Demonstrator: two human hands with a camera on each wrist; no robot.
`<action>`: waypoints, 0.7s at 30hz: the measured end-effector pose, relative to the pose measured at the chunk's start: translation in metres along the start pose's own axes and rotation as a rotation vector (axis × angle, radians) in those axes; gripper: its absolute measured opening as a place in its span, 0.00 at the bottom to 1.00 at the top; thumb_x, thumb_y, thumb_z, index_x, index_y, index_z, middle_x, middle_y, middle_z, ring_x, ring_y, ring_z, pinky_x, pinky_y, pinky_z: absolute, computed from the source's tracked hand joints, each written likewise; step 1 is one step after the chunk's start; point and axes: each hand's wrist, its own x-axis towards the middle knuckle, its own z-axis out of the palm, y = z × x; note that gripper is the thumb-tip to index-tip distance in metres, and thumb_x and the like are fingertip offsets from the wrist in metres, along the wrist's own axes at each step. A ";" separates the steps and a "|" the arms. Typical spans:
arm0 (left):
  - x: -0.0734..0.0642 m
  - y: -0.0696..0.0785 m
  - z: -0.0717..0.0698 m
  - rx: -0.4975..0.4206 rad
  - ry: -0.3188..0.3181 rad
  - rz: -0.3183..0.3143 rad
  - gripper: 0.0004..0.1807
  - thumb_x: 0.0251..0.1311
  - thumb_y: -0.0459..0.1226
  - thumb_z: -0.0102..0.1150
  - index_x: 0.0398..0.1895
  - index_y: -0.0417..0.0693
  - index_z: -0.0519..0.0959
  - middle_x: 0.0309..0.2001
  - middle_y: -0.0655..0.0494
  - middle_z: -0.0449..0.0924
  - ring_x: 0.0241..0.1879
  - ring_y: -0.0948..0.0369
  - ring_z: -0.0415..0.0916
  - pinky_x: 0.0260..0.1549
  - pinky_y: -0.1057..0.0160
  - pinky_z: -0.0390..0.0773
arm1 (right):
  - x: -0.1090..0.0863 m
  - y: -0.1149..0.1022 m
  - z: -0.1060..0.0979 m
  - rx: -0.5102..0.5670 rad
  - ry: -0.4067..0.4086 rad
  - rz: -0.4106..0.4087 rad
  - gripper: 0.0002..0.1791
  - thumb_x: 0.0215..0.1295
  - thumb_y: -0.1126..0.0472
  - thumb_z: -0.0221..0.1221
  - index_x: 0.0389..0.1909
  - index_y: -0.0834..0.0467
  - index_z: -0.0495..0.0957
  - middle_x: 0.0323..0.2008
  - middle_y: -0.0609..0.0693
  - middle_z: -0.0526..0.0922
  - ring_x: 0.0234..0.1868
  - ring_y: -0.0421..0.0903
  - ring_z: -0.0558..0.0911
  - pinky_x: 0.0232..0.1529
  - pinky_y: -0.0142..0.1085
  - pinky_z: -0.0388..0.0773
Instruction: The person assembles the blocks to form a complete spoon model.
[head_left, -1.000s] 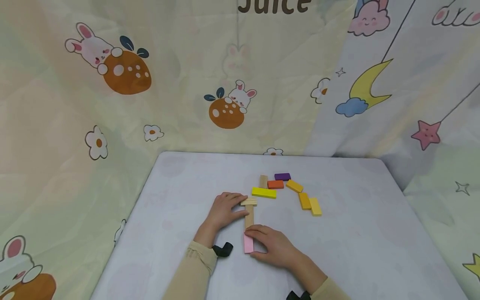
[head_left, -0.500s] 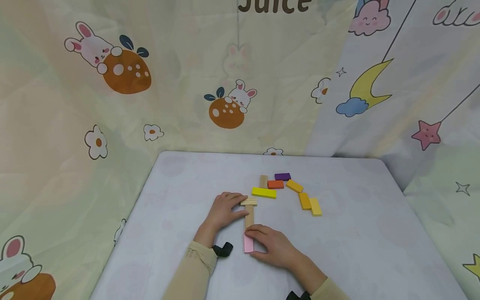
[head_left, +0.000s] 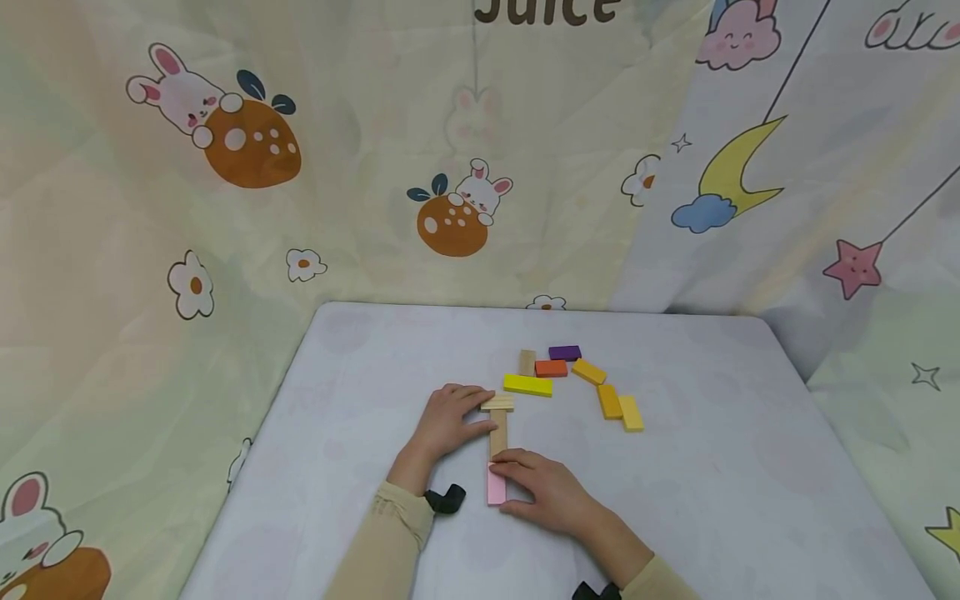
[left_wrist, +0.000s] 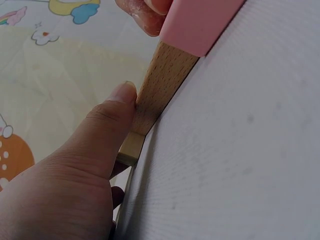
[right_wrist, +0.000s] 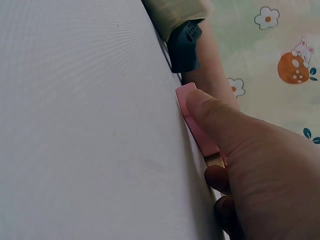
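Observation:
A pink block (head_left: 497, 485) lies end to end with a plain wooden block (head_left: 498, 433) on the white table. My right hand (head_left: 551, 492) holds the pink block, thumb at its near end and forefinger by its far end. At the far end of the wooden block lies a pale crosswise piece (head_left: 497, 403), with a line along it. My left hand (head_left: 450, 421) holds this wooden end: the thumb touches the long block's side and the forefinger reaches the crosswise piece. In the left wrist view, the left thumb (left_wrist: 112, 117) presses the wood; the other fingers are mostly hidden.
Beyond the hands lie a yellow block (head_left: 528, 385), a wooden block (head_left: 527, 362), a red-orange block (head_left: 551, 368) and a purple block (head_left: 565, 352). Farther right are several yellow-orange blocks (head_left: 610, 402). A patterned cloth (head_left: 360, 217) hangs behind the table (head_left: 712, 467).
Both hands keep their places on the blocks. The pink block's near end shifts very slightly; the other blocks stay where they were.

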 end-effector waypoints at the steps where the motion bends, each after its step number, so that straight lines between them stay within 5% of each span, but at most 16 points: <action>1: 0.000 0.000 0.000 -0.003 0.000 -0.001 0.36 0.59 0.70 0.50 0.69 0.72 0.70 0.65 0.66 0.74 0.64 0.57 0.69 0.65 0.48 0.66 | 0.000 -0.001 -0.002 0.007 -0.014 0.008 0.32 0.61 0.38 0.64 0.65 0.43 0.74 0.65 0.37 0.73 0.64 0.40 0.74 0.61 0.42 0.77; 5: 0.000 -0.001 0.001 -0.010 -0.007 -0.009 0.37 0.58 0.71 0.48 0.69 0.72 0.69 0.65 0.66 0.74 0.64 0.57 0.68 0.66 0.48 0.65 | 0.002 -0.003 -0.008 0.062 -0.068 0.049 0.34 0.59 0.39 0.65 0.66 0.42 0.73 0.66 0.36 0.72 0.65 0.40 0.74 0.63 0.42 0.76; 9: 0.000 -0.001 0.001 -0.011 -0.006 -0.011 0.37 0.58 0.72 0.47 0.69 0.73 0.69 0.65 0.66 0.74 0.64 0.57 0.68 0.65 0.48 0.66 | 0.002 0.002 -0.014 0.171 -0.058 0.113 0.32 0.61 0.40 0.65 0.66 0.41 0.73 0.65 0.36 0.71 0.52 0.36 0.78 0.53 0.32 0.79; 13: 0.000 0.000 0.002 -0.011 0.002 -0.010 0.36 0.58 0.71 0.49 0.69 0.73 0.70 0.65 0.66 0.75 0.64 0.57 0.68 0.64 0.48 0.67 | 0.004 0.014 -0.022 0.239 0.030 0.208 0.28 0.62 0.45 0.66 0.64 0.43 0.75 0.64 0.35 0.72 0.39 0.34 0.74 0.40 0.26 0.76; 21: 0.000 0.001 -0.001 -0.019 -0.010 -0.020 0.36 0.58 0.71 0.50 0.69 0.73 0.70 0.65 0.66 0.74 0.64 0.57 0.68 0.64 0.49 0.67 | 0.017 0.058 -0.044 0.182 0.226 0.405 0.25 0.63 0.52 0.67 0.61 0.44 0.76 0.62 0.37 0.73 0.42 0.36 0.75 0.47 0.34 0.81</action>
